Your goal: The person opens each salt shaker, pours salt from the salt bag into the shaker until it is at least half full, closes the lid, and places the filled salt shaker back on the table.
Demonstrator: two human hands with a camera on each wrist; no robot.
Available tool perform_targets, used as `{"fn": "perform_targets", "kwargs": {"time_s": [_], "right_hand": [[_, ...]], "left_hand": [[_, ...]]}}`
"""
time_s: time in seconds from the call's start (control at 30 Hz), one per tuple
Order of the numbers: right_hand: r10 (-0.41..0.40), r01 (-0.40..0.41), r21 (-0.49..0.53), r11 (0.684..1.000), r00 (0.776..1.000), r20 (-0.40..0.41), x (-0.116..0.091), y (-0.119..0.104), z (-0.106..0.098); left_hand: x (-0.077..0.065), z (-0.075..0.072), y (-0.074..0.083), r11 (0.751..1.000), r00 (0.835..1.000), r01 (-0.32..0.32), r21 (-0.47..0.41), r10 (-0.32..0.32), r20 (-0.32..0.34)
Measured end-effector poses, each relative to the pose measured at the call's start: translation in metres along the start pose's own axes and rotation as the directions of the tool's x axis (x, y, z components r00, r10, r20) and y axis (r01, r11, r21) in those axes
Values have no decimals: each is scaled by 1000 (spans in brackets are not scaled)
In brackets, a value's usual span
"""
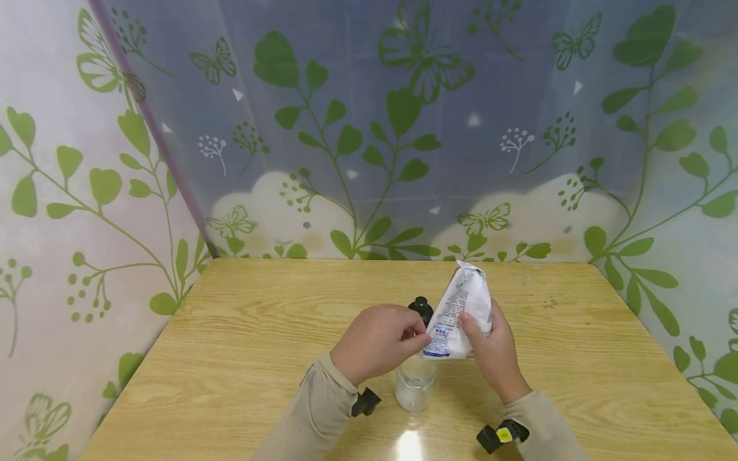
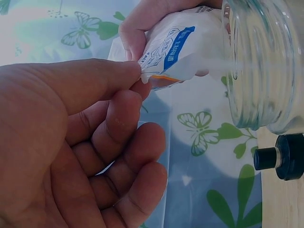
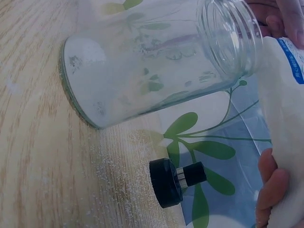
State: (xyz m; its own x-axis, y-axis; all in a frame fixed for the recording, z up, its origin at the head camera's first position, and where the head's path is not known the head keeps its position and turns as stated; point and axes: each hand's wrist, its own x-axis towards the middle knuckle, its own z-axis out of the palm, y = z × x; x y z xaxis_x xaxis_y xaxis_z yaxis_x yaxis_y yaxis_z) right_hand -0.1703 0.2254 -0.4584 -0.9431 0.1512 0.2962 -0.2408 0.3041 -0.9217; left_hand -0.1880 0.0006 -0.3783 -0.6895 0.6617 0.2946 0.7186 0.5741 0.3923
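Observation:
My right hand [image 1: 496, 355] grips a white printed packet [image 1: 461, 307], tilted with its lower end over a glass jar [image 1: 415, 387]. The thumb lies across the packet's front. With thumb and forefinger my left hand [image 2: 95, 128] pinches the packet's corner, near its blue band; its other fingers are loosely curled. The clear jar stands upright, open-mouthed, directly below the packet. White grains cover its base [image 3: 85, 71]. A pale blur shows between packet and jar mouth in the left wrist view; I cannot tell whether grains are falling.
Behind the jar stands a black knobbed lid [image 3: 166, 183] on the wooden table [image 1: 242, 333]. Fine white grains [image 3: 114, 180] lie scattered on the wood near the jar. A patterned curtain [image 1: 346, 128] hangs along the table's far edge.

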Motion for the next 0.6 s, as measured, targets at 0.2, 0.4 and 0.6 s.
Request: {"fn": "perform_targets", "kwargs": {"time_s": [0.2, 0.4, 0.6], "right_hand": [[-5, 5, 11, 1000, 1000, -1, 1, 0, 0], [-12, 12, 14, 1000, 1000, -4, 0, 0, 0], [-19, 19, 16, 1000, 1000, -3, 0, -1, 0]], "left_hand": [[0, 0, 0, 1000, 1000, 0, 2, 0, 1], [1, 0, 0, 1000, 1000, 8, -2, -8, 8], [1, 0, 0, 1000, 1000, 8, -3, -8, 8]]}}
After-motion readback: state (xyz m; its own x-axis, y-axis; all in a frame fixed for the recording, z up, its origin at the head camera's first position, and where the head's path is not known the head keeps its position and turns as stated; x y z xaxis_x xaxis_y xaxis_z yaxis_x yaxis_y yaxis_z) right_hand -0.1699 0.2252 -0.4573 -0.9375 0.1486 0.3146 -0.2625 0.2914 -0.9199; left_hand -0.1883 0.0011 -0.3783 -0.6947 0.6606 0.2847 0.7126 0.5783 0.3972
